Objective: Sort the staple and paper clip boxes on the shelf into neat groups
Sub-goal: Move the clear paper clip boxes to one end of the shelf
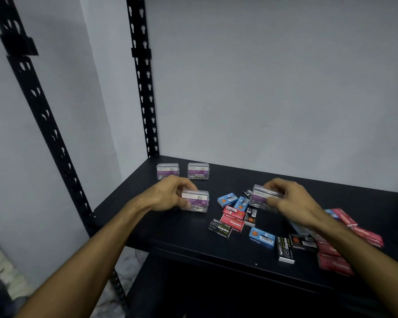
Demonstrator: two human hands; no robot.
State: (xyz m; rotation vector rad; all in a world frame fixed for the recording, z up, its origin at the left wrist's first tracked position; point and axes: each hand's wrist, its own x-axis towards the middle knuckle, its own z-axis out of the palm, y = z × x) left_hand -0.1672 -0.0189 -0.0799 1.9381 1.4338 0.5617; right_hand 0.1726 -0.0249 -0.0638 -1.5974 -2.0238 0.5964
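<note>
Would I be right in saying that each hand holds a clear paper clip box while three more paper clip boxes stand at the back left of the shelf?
Not quite: the head view shows only two paper clip boxes at the back left, not three. The rest holds: the left hand grips one clear paper clip box and the right hand another on the black shelf.

The shelf looks like matt black board, smooth, with a faint sheen near its front edge. Its uprights are black punched metal, dull in finish. The paper clip boxes are clear hard plastic, glossy, with purple and white paper labels; metal clips glint inside. The staple boxes are printed card in red, blue and black, slightly satin. The far wall is painted plaster, matt and smooth.
</note>
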